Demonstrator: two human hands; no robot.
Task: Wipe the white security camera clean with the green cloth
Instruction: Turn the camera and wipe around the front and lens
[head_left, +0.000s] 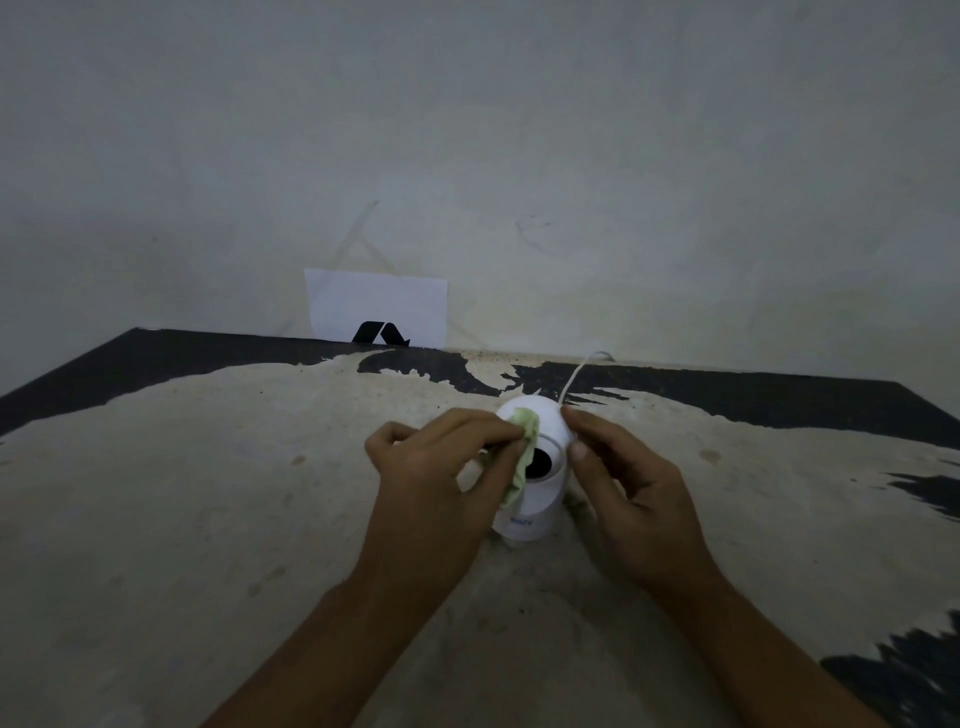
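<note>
Head view of a worn tabletop (208, 493), its dark coating flaked away over most of the surface to a pale under-layer, dark remnants persisting along the far edge and at the right. The white security camera (535, 467) stands upright near the middle of the table — a domed head on a short cylindrical base, with the round black lens (541, 460) facing the viewer and faint lettering on the base (too blurred to read). A thin white cable (576, 376) rises from behind the dome and curves toward the table's far edge.

The left hand (436, 488) is closed in a pinch on the green cloth (522, 457), fingers curled and thumb opposed; the bunched cloth is pressed against the left side of the camera's head, touching the dome and hanging down just beside the lens. The right hand (623, 493) is partly open, its fingers loosely curled; the forefinger and thumb tips rest against the right side of the dome, bracing it rather than enclosing it. Both forearms enter from the lower edge of the view.

Behind the table stands a pale, scuffed wall (623, 156). A white sheet of paper (376, 306) bearing a black angular mark leans against it at the table's far edge, well apart from the camera.
</note>
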